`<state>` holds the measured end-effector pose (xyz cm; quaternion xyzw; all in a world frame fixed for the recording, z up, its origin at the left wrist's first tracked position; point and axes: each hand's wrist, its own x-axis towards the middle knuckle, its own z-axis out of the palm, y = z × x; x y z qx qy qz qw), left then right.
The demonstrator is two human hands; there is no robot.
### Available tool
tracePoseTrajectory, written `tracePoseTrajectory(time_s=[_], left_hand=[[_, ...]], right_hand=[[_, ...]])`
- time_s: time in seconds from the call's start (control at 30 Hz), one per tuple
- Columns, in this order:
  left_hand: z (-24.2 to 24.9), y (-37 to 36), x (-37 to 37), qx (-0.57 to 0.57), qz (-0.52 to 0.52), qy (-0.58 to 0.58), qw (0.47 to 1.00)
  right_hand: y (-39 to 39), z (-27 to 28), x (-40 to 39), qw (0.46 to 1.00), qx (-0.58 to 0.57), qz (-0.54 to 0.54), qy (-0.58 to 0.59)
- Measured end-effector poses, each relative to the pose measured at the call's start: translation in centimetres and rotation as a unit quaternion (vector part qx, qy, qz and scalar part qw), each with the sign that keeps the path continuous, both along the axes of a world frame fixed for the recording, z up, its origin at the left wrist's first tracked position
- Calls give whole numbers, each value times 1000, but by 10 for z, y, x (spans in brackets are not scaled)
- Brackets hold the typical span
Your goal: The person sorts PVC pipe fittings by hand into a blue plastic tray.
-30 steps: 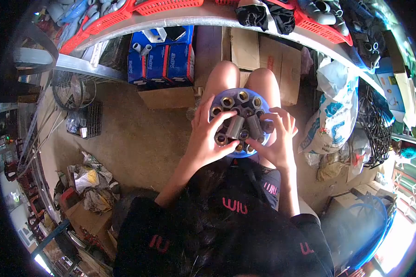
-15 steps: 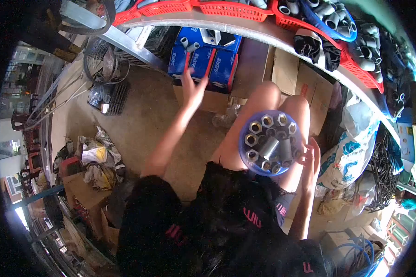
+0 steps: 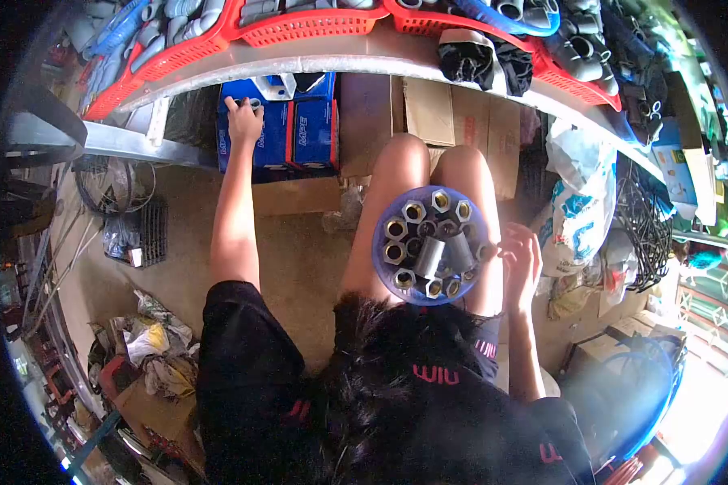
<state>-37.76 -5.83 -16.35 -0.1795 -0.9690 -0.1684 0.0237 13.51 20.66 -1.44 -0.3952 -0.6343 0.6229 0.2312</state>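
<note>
My left hand (image 3: 245,121) is at the blue boxes (image 3: 311,129) under the shelf, its fingers closed around grey pipe fittings (image 3: 256,104) on top of them. A round blue-purple basket (image 3: 383,269) rests on my thighs. Several hexagonal fittings with brass-coloured insides (image 3: 413,212) line its edge, and grey cylindrical fittings (image 3: 429,258) lie in the middle. Beside the basket's right side is my right hand (image 3: 521,259), fingers apart and slightly curled, with nothing visible in it.
Red baskets (image 3: 307,28) of grey fittings stand on the shelf (image 3: 299,66) ahead. Cardboard boxes (image 3: 429,109) sit beneath it. A white sack (image 3: 578,226) stands at the right. Crumpled cloth (image 3: 150,343) and a black crate (image 3: 150,234) are on the left floor.
My left hand has reached forward to the grey fittings on the blue boxes and closed on them. The head view has shifted to the right. My right hand stays near the basket.
</note>
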Motion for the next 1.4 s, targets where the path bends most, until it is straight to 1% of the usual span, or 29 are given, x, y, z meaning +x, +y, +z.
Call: tracePoseTrajectory(time_s=[0.03, 0.1, 0.13, 0.17, 0.23, 0.3, 0.33, 0.37, 0.4, 0.43, 0.5, 0.53, 0.6, 0.63, 0.7, 0.8, 0.83, 0.87, 0.9, 0.93, 1.0, 1.03, 1.1, 1.13, 1.17, 1.23, 1.3, 1.33, 1.4], left_hand=[[3, -2, 12, 30, -12, 42, 999], [10, -10, 45, 88, -37, 131, 987], [5, -13, 65, 181, -15, 111, 977], [0, -15, 91, 274, 5, 91, 957], [50, -7, 177, 373, -6, -29, 927], [87, 4, 232, 431, -108, -98, 891], [119, 15, 259, 490, -103, -161, 851], [150, 27, 279, 543, -96, -222, 804], [168, 36, 288, 527, -160, -203, 809], [184, 43, 295, 509, -224, -180, 811], [213, 58, 309, 553, -300, -242, 739], [216, 61, 313, 543, -297, -272, 737], [222, 72, 319, 576, -295, -335, 685], [222, 76, 319, 567, -310, -333, 686], [222, 83, 319, 549, -340, -330, 688], [217, 83, 323, 503, -355, -376, 692], [216, 82, 327, 490, -345, -350, 720], [214, 81, 331, 474, -333, -325, 748], [214, 79, 337, 470, -301, -327, 763], [216, 77, 345, 464, -268, -328, 778], [213, 77, 352, 424, -284, -201, 836], [210, 73, 358, 410, -264, -226, 843], [204, 68, 357, 314, -366, -82, 872], [207, 67, 359, 266, -377, -65, 885], [206, 67, 362, 225, -373, -73, 897], [207, 71, 367, 204, -337, -54, 918], [205, 71, 365, 165, -362, -72, 915], [202, 71, 364, 145, -375, -81, 912], [194, 73, 362, 151, -381, -78, 909]], right_hand=[[-1, 8, -8, 999, 23, -22, -14], [5, 15, -17, 998, 56, -29, 15], [6, 21, -25, 994, 93, -44, 31], [6, 25, -26, 993, 106, -31, 48], [1, 43, -37, 991, 120, -22, 57], [-15, 69, -57, 988, 145, 49, 25], [-17, 72, -64, 982, 137, 128, 33], [-17, 79, -75, 951, 215, 217, 39], [-20, 86, -85, 934, 213, 282, 56], [-25, 91, -94, 924, 201, 315, 74], [-33, 101, -101, 928, 94, 353, 69], [-32, 101, -100, 933, 46, 347, 79], [-26, 98, -95, 937, -52, 332, 95], [-24, 98, -93, 947, -21, 310, 85], [-14, 90, -91, 927, -14, 343, 152], [-25, 86, -87, 930, -102, 282, 212], [-21, 82, -84, 939, -20, 301, 167], [-14, 76, -82, 938, 61, 318, 121], [-9, 72, -82, 929, 142, 333, 74], [-6, 69, -84, 932, 185, 308, 57], [9, 63, -83, 920, 231, 314, 36], [16, 60, -83, 914, 253, 317, 24], [25, 54, -83, 903, 266, 337, 27], [28, 53, -85, 893, 281, 351, 38], [30, 52, -86, 881, 296, 365, 49], [29, 49, -87, 873, 327, 358, 48], [29, 43, -86, 858, 366, 355, 58], [26, 38, -84, 869, 342, 353, 50], [20, 36, -80, 894, 302, 330, 29]])
